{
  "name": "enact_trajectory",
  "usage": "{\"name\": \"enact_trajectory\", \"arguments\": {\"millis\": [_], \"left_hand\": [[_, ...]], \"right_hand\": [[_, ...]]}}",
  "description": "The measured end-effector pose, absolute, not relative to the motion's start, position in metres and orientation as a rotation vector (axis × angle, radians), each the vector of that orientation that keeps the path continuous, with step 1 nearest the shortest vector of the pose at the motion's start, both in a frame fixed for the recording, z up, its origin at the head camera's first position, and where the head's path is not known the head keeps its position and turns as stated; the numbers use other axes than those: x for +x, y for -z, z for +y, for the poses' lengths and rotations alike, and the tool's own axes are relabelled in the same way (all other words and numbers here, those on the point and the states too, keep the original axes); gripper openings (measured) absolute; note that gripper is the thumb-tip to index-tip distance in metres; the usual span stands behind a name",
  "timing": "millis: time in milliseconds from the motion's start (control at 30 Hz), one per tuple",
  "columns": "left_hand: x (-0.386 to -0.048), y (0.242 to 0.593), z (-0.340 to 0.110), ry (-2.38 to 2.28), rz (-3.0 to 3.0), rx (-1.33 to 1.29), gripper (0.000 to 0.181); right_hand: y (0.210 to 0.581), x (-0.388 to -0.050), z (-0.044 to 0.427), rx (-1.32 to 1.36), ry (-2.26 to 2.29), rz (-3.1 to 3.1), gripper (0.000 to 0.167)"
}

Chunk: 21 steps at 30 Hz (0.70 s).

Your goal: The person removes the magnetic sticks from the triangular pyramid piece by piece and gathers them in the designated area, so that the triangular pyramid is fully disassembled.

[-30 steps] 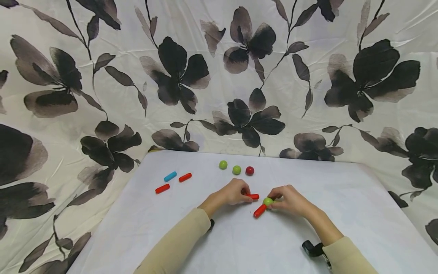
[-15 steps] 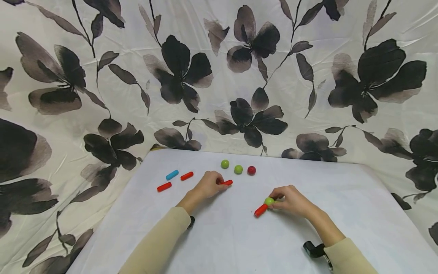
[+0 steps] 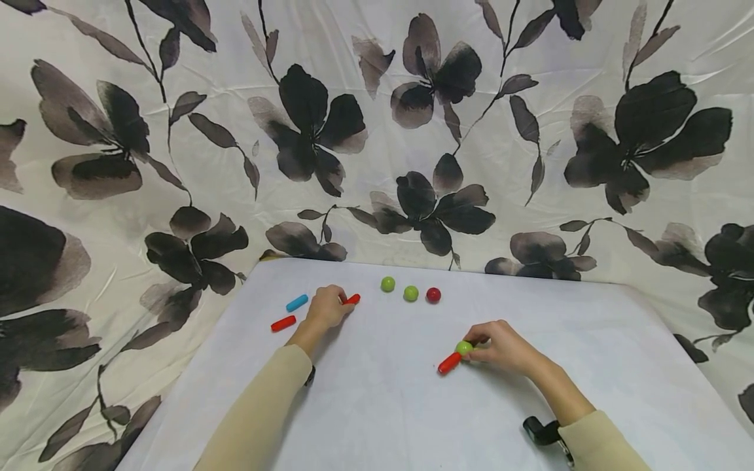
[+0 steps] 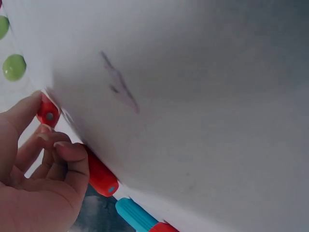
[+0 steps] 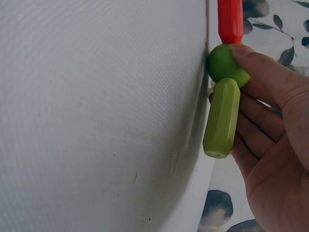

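In the head view, my left hand [image 3: 326,307] pinches a red rod [image 3: 352,299] at the left back of the table. A second red rod [image 4: 100,175], mostly hidden by the hand in the head view, lies by its curled fingers in the left wrist view. Close by are a blue rod [image 3: 297,303] and another red rod [image 3: 283,323]. My right hand [image 3: 503,347] grips a green ball [image 5: 223,65] between thumb and fingers. From that ball a red rod [image 3: 449,363] and a light green rod [image 5: 222,118] stick out on roughly opposite sides.
Two green balls [image 3: 387,284] [image 3: 410,293] and a dark red ball [image 3: 433,295] stand in a row near the back edge of the white table [image 3: 377,405]. A floral cloth [image 3: 353,163] hangs behind it.
My left hand has moved left and back from beside the ball piece, carrying its red rod to the loose rods. The right hand stays in place with the green ball.
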State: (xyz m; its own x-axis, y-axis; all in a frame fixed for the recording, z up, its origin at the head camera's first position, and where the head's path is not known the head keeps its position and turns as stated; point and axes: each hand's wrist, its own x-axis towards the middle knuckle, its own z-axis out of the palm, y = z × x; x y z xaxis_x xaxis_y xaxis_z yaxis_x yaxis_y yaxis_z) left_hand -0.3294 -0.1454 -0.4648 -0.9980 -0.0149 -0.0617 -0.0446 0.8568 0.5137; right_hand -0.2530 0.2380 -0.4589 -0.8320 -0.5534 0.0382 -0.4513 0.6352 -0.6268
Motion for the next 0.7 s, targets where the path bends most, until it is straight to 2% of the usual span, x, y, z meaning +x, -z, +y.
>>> {"name": "enact_trajectory", "arguments": {"millis": [300, 700], "left_hand": [[-0.333, 0.467, -0.145, -0.831, 2.967, -0.087, 0.025], [-0.315, 0.456, -0.144, -0.816, 2.995, 0.031, 0.042]], "right_hand": [[0.46, -0.252, 0.238, -0.829, 0.97, 2.701, 0.013], [0.462, -0.253, 0.238, -0.817, 0.961, 2.723, 0.014]]}}
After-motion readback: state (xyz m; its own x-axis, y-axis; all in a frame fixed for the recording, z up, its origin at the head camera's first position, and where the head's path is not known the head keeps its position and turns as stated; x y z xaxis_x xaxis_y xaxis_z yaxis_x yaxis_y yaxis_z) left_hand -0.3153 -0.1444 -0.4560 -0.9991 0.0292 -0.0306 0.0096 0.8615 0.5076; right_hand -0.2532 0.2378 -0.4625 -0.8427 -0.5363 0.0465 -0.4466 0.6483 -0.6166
